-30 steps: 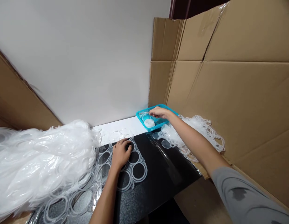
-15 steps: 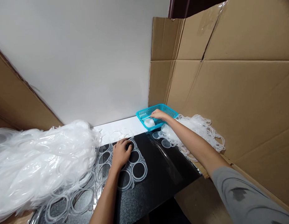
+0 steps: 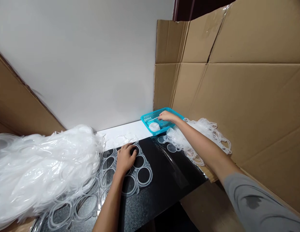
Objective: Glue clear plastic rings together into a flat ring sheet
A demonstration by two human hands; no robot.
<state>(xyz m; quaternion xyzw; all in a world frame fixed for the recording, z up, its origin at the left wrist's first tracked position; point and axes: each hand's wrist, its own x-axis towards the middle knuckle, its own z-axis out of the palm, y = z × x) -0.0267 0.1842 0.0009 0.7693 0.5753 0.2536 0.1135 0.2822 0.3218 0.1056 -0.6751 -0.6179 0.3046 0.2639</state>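
My left hand (image 3: 126, 157) lies with its fingers spread on a clear plastic sheet of rings (image 3: 144, 176) on the black tabletop. At the back, my right hand (image 3: 166, 116) is over the turquoise plastic basket (image 3: 162, 111), its fingers pinched on a thin white stick (image 3: 153, 119) that points left. Below the stick, a white round piece (image 3: 154, 127) sits inside the basket; its exact kind is unclear. Part of the basket's right side is hidden behind my right hand and forearm.
A large heap of clear plastic ring sheets (image 3: 45, 167) covers the left side. To the right, under my right forearm, lies a pile of translucent ring pieces (image 3: 208, 130), with loose discs (image 3: 172, 148) beside it. Cardboard (image 3: 237, 96) and a grey wall (image 3: 92, 64) enclose the surface.
My right hand has shifted slightly right and up within the basket, and more of the thin white stick shows. My left hand stays in place on the sheet.
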